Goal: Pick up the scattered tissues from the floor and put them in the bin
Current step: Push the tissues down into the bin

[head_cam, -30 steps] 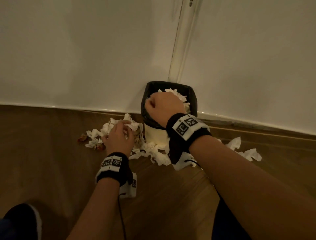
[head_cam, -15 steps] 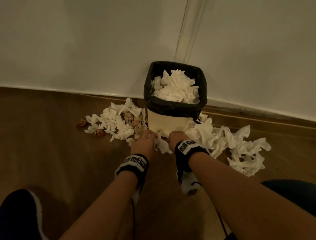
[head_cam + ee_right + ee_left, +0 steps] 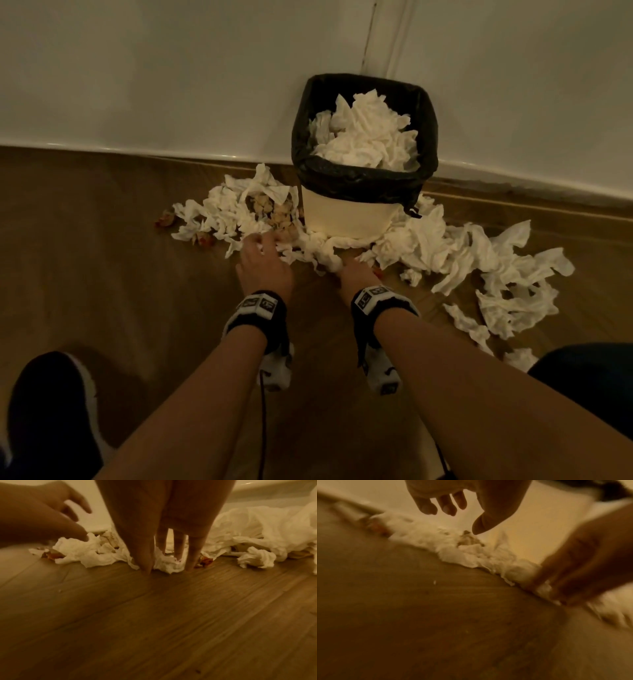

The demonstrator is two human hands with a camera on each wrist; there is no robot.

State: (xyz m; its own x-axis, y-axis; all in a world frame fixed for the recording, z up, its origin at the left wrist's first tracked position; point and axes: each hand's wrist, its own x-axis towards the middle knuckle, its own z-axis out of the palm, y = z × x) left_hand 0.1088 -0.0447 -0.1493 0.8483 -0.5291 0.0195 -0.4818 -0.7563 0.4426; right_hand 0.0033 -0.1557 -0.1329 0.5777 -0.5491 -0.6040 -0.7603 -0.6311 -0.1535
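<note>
**Inspector A:** Far left, a dark shoe with a pale sole edge (image 3: pixel 51 407) rests on the brown wood-plank floor (image 3: pixel 102 291). Next, a heap of crumpled white tissues (image 3: pixel 226 212) lies on the floor against the left side of the bin, with small reddish-brown scraps (image 3: pixel 164 219) at its left fringe.

**Inspector B:** The left hand (image 3: pixel 263 263)?

**Inspector A:** Low over the near edge of that heap. In the left wrist view the fingers (image 3: pixel 447 505) hang apart and loosely bent, thumb pointing down just above the tissue; nothing is held.

**Inspector B:** And the right hand (image 3: pixel 358 275)?

**Inspector A:** Just beside it, in front of the bin. In the right wrist view its fingers (image 3: pixel 193 553) are straight, spread and pointed down, tips on the floor, straddling a twisted white strip of tissue (image 3: pixel 166 563). Straight fingers, no curl around the strip.

**Inspector B:** The bin?

**Inspector A:** A cream plastic bin with a black liner bag (image 3: pixel 346 219) folded over its rim stands upright against the white wall (image 3: pixel 171 68). Crumpled white tissue inside (image 3: pixel 366 137) is piled up to the rim.

**Inspector B:** Right of it?

**Inspector A:** A larger spread of crumpled white tissues (image 3: pixel 479 260) lies on the floor, touching the bin's base and trailing away to the right. Both wrists carry black bands with white marker tags (image 3: pixel 258 305).
</note>
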